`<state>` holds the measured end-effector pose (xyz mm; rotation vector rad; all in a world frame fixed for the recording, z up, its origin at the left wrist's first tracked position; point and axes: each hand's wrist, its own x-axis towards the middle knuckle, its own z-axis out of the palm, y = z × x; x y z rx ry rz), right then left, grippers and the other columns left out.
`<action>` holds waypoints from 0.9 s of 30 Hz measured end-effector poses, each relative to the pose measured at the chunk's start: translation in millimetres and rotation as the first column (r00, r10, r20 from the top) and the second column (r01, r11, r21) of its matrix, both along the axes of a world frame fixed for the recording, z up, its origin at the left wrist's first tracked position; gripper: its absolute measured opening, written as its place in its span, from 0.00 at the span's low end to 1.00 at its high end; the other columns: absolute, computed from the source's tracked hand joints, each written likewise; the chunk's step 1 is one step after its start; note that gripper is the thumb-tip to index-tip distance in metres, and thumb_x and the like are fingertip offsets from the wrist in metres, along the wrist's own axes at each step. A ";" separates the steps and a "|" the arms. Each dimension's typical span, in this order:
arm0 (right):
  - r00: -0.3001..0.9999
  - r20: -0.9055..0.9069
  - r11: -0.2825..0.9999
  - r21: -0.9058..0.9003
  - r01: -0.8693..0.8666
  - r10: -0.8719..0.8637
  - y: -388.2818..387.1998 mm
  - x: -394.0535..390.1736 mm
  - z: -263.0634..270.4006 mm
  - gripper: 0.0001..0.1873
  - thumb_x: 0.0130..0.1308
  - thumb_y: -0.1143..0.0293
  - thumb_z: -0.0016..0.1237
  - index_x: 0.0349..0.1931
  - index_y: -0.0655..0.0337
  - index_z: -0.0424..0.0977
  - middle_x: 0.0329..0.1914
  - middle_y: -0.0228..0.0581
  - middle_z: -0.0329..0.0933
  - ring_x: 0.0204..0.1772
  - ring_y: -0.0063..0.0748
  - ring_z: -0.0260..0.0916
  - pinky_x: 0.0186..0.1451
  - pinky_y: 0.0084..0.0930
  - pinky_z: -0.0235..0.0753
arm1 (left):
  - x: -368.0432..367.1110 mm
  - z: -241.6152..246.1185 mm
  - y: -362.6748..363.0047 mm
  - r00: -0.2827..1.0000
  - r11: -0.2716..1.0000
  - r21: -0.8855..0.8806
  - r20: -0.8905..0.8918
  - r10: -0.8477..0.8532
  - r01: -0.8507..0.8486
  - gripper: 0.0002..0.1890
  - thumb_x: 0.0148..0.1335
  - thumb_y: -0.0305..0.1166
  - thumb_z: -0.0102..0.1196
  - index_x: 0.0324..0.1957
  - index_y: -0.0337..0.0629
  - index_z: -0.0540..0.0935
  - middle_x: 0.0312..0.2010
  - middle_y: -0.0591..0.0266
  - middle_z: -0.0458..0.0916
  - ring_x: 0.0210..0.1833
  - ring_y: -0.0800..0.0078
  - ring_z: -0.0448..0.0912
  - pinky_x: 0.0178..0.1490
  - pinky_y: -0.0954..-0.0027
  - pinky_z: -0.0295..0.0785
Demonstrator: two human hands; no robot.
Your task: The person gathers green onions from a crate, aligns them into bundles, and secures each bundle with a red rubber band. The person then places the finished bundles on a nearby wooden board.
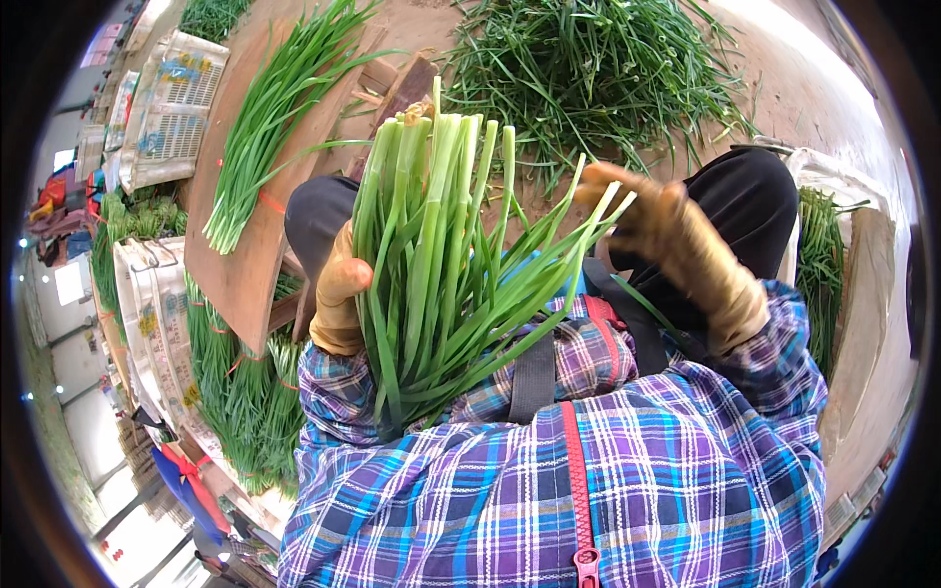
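My gloved left hand (340,294) grips a thick bunch of long green stalks (434,242), which look like garlic greens or chives. Their pale cut ends point up and away from me, while the leafy parts hang towards my lap. Several stalks lean out of the bunch to the right. My right hand (673,235), in a tan glove, is blurred, with its fingers apart beside the tips of those leaning stalks; no hold on them shows. On a wooden board (294,220) at the left lies a second bunch of greens (276,140), with an orange-red band (272,202) near it.
A large heap of loose greens (588,73) lies on the ground ahead. At the left, a white plastic crate (151,294) holds tied bundles (235,389). Another crate (173,110) stands farther off. More greens (817,272) sit in a white container (831,173) at the right.
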<state>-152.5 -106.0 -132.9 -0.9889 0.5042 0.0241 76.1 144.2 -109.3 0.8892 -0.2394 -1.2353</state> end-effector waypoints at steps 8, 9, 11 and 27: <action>0.882 0.467 0.970 0.238 -0.049 -0.070 46.6 84.0 17.4 0.58 0.56 0.42 0.67 0.77 0.63 0.49 0.75 0.45 0.63 0.75 0.37 0.61 0.77 0.37 0.60 | -11.2 33.4 -16.7 0.977 0.969 0.213 0.147 -0.155 0.121 0.39 0.49 0.36 0.74 0.63 0.32 0.74 0.51 0.61 0.83 0.49 0.75 0.81 0.56 0.70 0.75; 0.876 0.477 0.962 0.263 -0.072 -0.065 47.3 91.7 22.0 0.58 0.55 0.45 0.69 0.78 0.62 0.50 0.75 0.45 0.63 0.74 0.36 0.62 0.76 0.37 0.63 | -10.7 36.7 -20.0 0.966 0.966 0.209 0.177 -0.190 0.152 0.37 0.51 0.34 0.74 0.62 0.33 0.75 0.50 0.62 0.84 0.49 0.75 0.81 0.56 0.71 0.75; 0.869 0.488 0.963 0.262 -0.062 -0.076 48.8 101.6 31.0 0.53 0.56 0.59 0.70 0.77 0.60 0.51 0.70 0.47 0.69 0.68 0.35 0.69 0.73 0.36 0.68 | -18.6 42.9 -21.3 0.970 0.972 0.200 0.180 -0.164 0.127 0.34 0.52 0.31 0.74 0.62 0.33 0.76 0.50 0.62 0.84 0.50 0.76 0.81 0.56 0.71 0.75; 0.865 0.495 0.969 -0.163 0.185 -0.082 4.7 121.5 87.8 0.26 0.59 0.63 0.60 0.57 0.65 0.75 0.46 0.40 0.84 0.49 0.32 0.81 0.55 0.31 0.82 | -10.9 44.8 -42.2 0.911 0.939 0.082 0.225 -0.345 0.335 0.29 0.58 0.30 0.71 0.60 0.36 0.77 0.51 0.64 0.83 0.52 0.78 0.79 0.58 0.72 0.73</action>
